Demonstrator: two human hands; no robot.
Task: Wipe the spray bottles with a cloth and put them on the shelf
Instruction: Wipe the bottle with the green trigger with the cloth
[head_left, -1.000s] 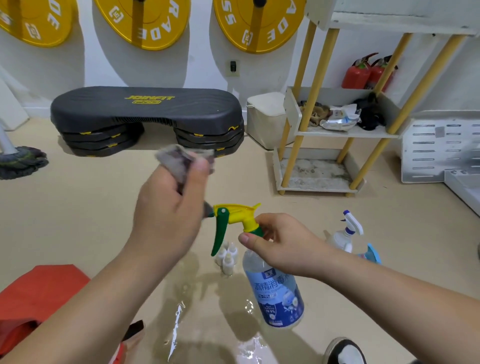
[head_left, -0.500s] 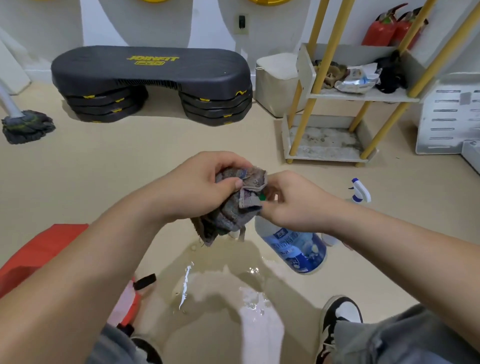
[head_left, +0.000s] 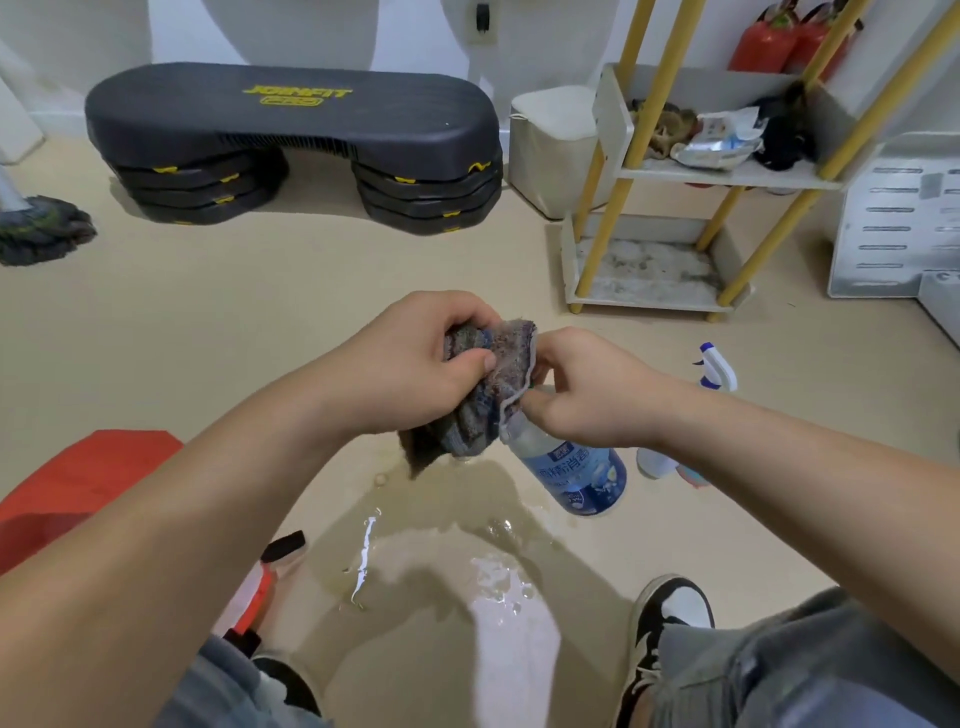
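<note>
Cloth (head_left: 485, 400), grey-blue worn fabric, bunched over the head of the clear plastic spray bottle with blue label (head_left: 574, 470), as half a second ago; the yellow-and-green trigger exposed a second ago is now covered. Left hand (head_left: 415, 364): fingers curled round the cloth, thumb pressing it. Right hand (head_left: 587, 397): fingers gripping the bottle neck at the cloth's edge. Bottle tilted, low over the beige floor (head_left: 260, 322) and its wet patch (head_left: 498, 577). White spray bottle with blue nozzle (head_left: 719, 366) on the floor beyond the right wrist. White two-tier shelf with yellow posts (head_left: 649, 270) behind; black step platform (head_left: 291, 114) by the wall.
</note>
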